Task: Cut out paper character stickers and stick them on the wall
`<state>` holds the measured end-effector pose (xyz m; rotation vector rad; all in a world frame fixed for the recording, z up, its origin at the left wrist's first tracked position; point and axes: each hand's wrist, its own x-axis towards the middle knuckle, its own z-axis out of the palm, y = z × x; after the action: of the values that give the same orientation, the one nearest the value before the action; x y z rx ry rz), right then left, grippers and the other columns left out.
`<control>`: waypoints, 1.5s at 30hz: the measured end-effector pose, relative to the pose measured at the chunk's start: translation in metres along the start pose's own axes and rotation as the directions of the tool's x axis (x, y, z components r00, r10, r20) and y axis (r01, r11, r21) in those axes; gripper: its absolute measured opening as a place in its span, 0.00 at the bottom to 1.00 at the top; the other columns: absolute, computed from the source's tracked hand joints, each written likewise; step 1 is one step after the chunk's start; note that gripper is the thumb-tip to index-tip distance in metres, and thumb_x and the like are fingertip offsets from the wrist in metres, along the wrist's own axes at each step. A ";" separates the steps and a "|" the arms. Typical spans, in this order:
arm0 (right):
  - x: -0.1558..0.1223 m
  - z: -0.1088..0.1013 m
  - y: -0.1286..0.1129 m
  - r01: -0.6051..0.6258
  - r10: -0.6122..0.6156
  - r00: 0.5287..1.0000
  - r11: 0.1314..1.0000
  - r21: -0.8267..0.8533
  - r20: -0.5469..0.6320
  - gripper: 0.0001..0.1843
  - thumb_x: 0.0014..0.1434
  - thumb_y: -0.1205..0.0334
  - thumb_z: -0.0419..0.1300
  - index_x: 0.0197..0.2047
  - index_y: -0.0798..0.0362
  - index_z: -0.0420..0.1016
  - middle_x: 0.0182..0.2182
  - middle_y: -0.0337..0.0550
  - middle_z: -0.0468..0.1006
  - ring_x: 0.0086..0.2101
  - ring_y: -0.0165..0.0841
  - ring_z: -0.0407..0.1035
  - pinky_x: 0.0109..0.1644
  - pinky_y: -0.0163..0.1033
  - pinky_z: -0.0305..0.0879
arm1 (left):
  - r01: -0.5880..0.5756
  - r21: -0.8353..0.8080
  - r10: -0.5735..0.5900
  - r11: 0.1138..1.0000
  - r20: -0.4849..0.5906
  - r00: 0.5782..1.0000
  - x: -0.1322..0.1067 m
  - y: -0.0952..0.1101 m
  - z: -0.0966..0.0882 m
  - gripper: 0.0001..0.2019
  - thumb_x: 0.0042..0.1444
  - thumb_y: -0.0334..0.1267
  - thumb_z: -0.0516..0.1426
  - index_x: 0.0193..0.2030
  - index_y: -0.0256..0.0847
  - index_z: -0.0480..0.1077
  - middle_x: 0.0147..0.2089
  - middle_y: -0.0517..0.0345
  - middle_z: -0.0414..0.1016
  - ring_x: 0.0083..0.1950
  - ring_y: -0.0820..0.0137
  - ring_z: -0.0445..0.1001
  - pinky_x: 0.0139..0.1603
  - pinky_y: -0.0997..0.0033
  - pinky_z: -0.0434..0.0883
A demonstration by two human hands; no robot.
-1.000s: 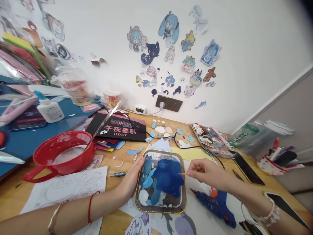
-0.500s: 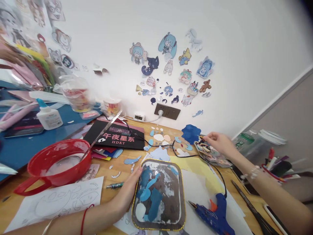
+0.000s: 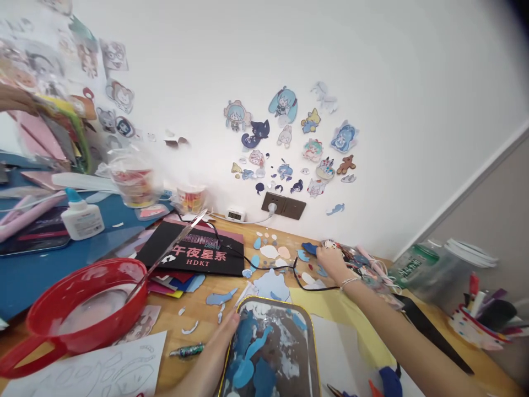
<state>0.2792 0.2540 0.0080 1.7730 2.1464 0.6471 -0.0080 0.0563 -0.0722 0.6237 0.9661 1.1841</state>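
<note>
Outward from the right hand (image 3: 330, 260), its fingers (image 3: 321, 252) curl down onto one dark blue cutout (image 3: 309, 248) at the far side of the worktop (image 3: 204, 318), just beside one heap of stickers (image 3: 363, 263); whether they pinch it I cannot tell. The left hand (image 3: 219, 348) lies open, flat against the left rim of one gold-edged tray (image 3: 264, 299) holding several blue paper shapes. Farther left sit one red bowl (image 3: 61, 325) and one glue bottle (image 3: 81, 216). One black cord (image 3: 298, 280) loops between the two hands.
</note>
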 end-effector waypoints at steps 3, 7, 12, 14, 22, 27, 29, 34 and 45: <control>0.000 0.003 0.003 -0.003 0.003 0.999 1.000 0.003 0.044 0.16 0.60 0.58 0.55 0.48 0.60 0.67 0.44 0.49 0.70 0.40 0.34 0.68 0.43 0.43 0.67 | 0.004 0.002 -0.004 1.000 0.005 1.000 0.000 0.000 -0.001 0.24 0.54 0.52 0.54 0.54 0.43 0.65 0.64 0.60 0.53 0.67 0.62 0.40 0.67 0.56 0.39; -0.002 0.000 0.016 -0.022 0.020 0.997 0.999 0.031 0.077 0.16 0.60 0.57 0.54 0.48 0.58 0.67 0.43 0.47 0.71 0.40 0.33 0.68 0.43 0.44 0.67 | 0.007 0.005 -0.008 1.000 0.010 1.000 -0.002 0.002 0.000 0.25 0.55 0.52 0.54 0.56 0.42 0.63 0.65 0.59 0.51 0.67 0.63 0.41 0.67 0.58 0.40; -0.006 -0.006 0.022 -0.029 0.021 0.995 0.996 0.081 0.098 0.15 0.61 0.57 0.53 0.48 0.57 0.67 0.43 0.46 0.71 0.40 0.33 0.68 0.43 0.44 0.67 | 0.015 0.007 -0.015 1.000 0.002 1.000 -0.002 0.001 0.000 0.27 0.54 0.52 0.54 0.58 0.40 0.61 0.66 0.57 0.49 0.67 0.63 0.42 0.67 0.58 0.42; -0.006 -0.005 0.019 -0.018 0.008 0.995 0.995 0.100 0.103 0.15 0.61 0.57 0.53 0.47 0.57 0.67 0.43 0.46 0.71 0.40 0.33 0.68 0.43 0.44 0.67 | 0.013 0.003 -0.013 1.000 0.006 1.000 -0.002 0.001 0.000 0.26 0.54 0.52 0.55 0.57 0.41 0.62 0.65 0.57 0.51 0.67 0.62 0.43 0.67 0.58 0.43; -0.004 -0.007 0.005 0.035 -0.052 0.994 0.984 0.177 0.092 0.15 0.61 0.57 0.53 0.47 0.56 0.67 0.43 0.45 0.71 0.40 0.33 0.68 0.44 0.44 0.67 | 0.041 -0.006 -0.041 0.999 0.013 0.999 -0.004 0.001 -0.001 0.24 0.54 0.52 0.54 0.55 0.42 0.65 0.64 0.60 0.52 0.67 0.62 0.40 0.67 0.56 0.41; -0.007 -0.017 0.006 0.124 -0.144 0.987 0.963 0.238 0.070 0.14 0.61 0.56 0.52 0.45 0.56 0.68 0.41 0.44 0.72 0.39 0.32 0.68 0.44 0.44 0.66 | 0.050 -0.015 -0.049 0.999 0.008 0.999 -0.004 0.001 0.000 0.23 0.54 0.52 0.54 0.53 0.43 0.66 0.63 0.59 0.55 0.67 0.62 0.41 0.66 0.54 0.44; -0.008 -0.021 0.008 0.159 -0.181 0.981 0.953 0.257 0.065 0.15 0.61 0.54 0.52 0.43 0.57 0.69 0.39 0.43 0.72 0.38 0.31 0.68 0.43 0.43 0.66 | 0.053 -0.018 -0.053 0.998 0.005 0.999 -0.004 0.003 0.002 0.23 0.54 0.52 0.54 0.53 0.43 0.66 0.62 0.58 0.56 0.66 0.60 0.44 0.66 0.53 0.45; -0.010 -0.027 0.016 0.166 -0.185 0.981 0.951 0.261 0.051 0.16 0.61 0.52 0.51 0.41 0.57 0.70 0.35 0.42 0.73 0.35 0.30 0.69 0.42 0.43 0.66 | 0.048 -0.017 -0.048 0.999 -0.016 0.999 -0.005 0.007 0.005 0.26 0.53 0.52 0.55 0.56 0.43 0.64 0.63 0.57 0.54 0.67 0.61 0.44 0.67 0.55 0.41; -0.012 -0.011 0.003 0.063 -0.083 0.994 0.966 0.250 0.073 0.14 0.61 0.56 0.52 0.45 0.57 0.68 0.40 0.44 0.72 0.37 0.31 0.69 0.42 0.43 0.67 | 0.028 -0.023 -0.027 0.999 0.064 0.998 -0.009 0.011 0.008 0.25 0.54 0.53 0.53 0.56 0.44 0.63 0.60 0.57 0.61 0.65 0.60 0.51 0.66 0.54 0.47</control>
<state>0.2792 0.2414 0.0180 1.7946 2.3060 0.2920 -0.0065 0.0516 -0.0569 0.6240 0.9030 1.1430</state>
